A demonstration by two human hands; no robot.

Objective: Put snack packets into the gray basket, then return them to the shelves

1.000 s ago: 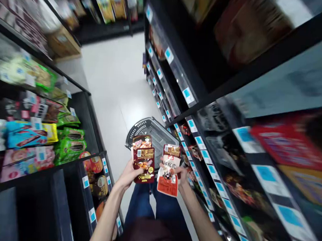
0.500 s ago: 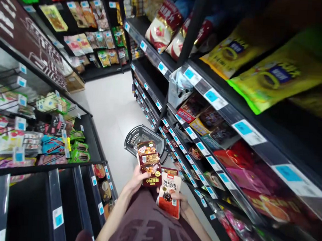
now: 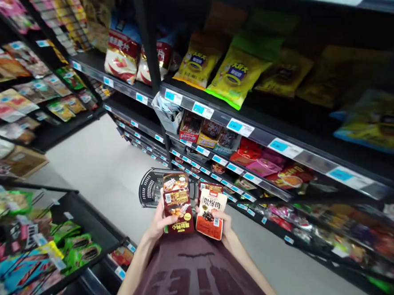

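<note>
My left hand [image 3: 159,218] is closed on dark brown snack packets [image 3: 179,208], its thumb across the front one; another packet's top shows behind. My right hand [image 3: 225,220] grips a cream and red snack packet [image 3: 208,226], with a dark brown packet [image 3: 205,186] partly hidden behind it. Both hands are in front of my body, side by side with a narrow gap between the packets. Beyond them, lower down, a dark grey shopping basket [image 3: 147,190] is partly covered by the packets.
A long black shelf unit [image 3: 267,143] with price tags runs along the right, bearing yellow snack bags [image 3: 236,76] and red and white bags [image 3: 122,56]. Another rack with green packets [image 3: 84,249] stands at lower left. Pale floor [image 3: 83,154] lies between, with a cardboard box [image 3: 26,159] at far left.
My view has swung right toward the right-hand shelves, so the aisle and left racks have shifted left. Both hands still hold the packets, now level with each other.
</note>
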